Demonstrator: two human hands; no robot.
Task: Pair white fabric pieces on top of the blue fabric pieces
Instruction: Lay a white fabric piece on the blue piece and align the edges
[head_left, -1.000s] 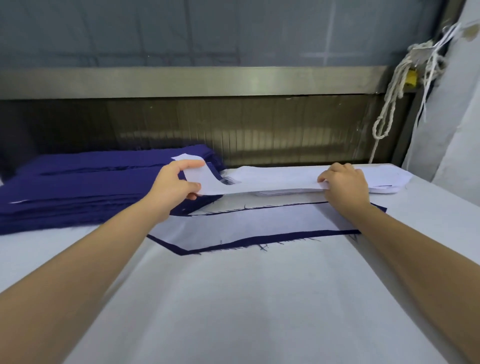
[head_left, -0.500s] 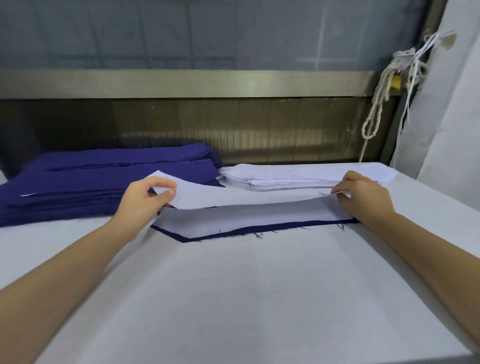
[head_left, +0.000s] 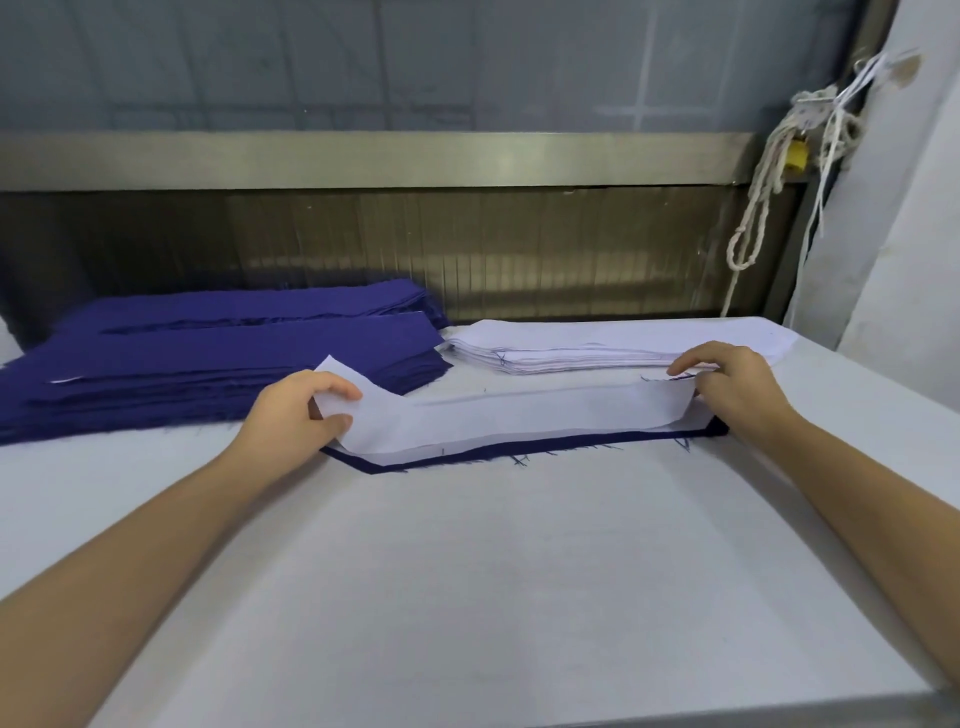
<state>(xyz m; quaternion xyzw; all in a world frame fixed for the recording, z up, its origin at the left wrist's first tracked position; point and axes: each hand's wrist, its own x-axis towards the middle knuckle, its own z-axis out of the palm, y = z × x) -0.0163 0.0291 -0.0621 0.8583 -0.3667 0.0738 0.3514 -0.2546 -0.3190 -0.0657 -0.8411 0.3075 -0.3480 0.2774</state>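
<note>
A long white fabric piece (head_left: 519, 418) hangs low over a blue fabric piece (head_left: 519, 448), of which only the near edge shows. My left hand (head_left: 296, 413) pinches the white piece's left end between thumb and fingers. My right hand (head_left: 737, 384) holds its right end down near the blue piece's right corner. A stack of blue fabric pieces (head_left: 208, 358) lies at the back left. Behind the pair, at the back right, sits a stack of white fabric pieces (head_left: 597, 345).
All of it lies on a white table (head_left: 493, 571) whose front edge runs along the bottom. A metal-framed wall panel (head_left: 415, 161) stands behind the stacks. White rope (head_left: 753, 208) hangs at the right by a white pillar.
Both hands drew the white piece off the white stack toward me and lowered it over the blue piece. It now covers most of the blue.
</note>
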